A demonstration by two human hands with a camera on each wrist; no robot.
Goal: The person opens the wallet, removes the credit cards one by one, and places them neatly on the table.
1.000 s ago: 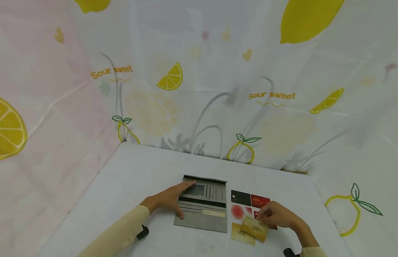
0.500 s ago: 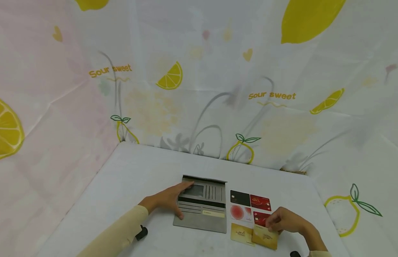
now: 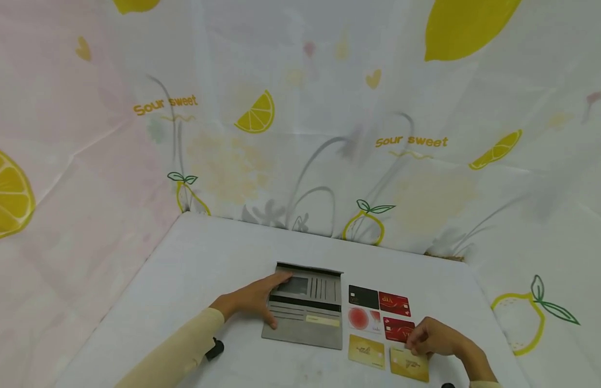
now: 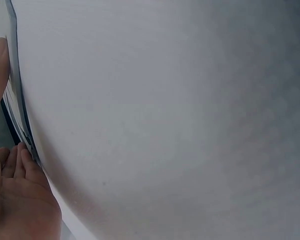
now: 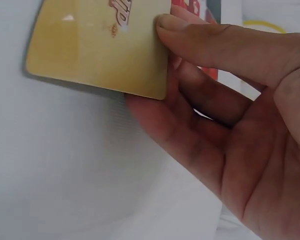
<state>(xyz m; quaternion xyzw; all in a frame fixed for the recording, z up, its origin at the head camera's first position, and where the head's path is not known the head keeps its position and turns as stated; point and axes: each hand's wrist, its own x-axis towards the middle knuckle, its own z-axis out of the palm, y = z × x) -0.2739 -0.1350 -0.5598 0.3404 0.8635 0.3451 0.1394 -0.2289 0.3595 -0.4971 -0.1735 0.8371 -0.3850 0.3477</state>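
Observation:
A grey wallet point(image 3: 305, 337) lies unfolded on the table, its slots facing up and a pale yellow card point(image 3: 322, 321) tucked in one. My left hand point(image 3: 249, 299) rests along its left side, fingers and thumb spread over the edge; the left wrist view catches the palm and fingertips beside that edge. At the lower right, my right hand point(image 3: 438, 338) pinches a gold card point(image 3: 409, 365) between thumb and fingers. In the right wrist view the thumb lies on top of the gold card point(image 5: 105, 55), with fingers beneath. Another gold card point(image 3: 366, 351) lies to its left.
Beyond the gold cards lie a black card point(image 3: 363, 296), a red VIP card point(image 3: 394, 304), a white card with a red circle point(image 3: 364, 319) and a second red card point(image 3: 398, 328). A lemon-printed cloth point(image 3: 300, 161) walls the white table point(image 3: 222, 248).
My right hand has moved rightward with the gold card, from overlapping the other gold card to a spot apart from it. The left hand stays on the wallet.

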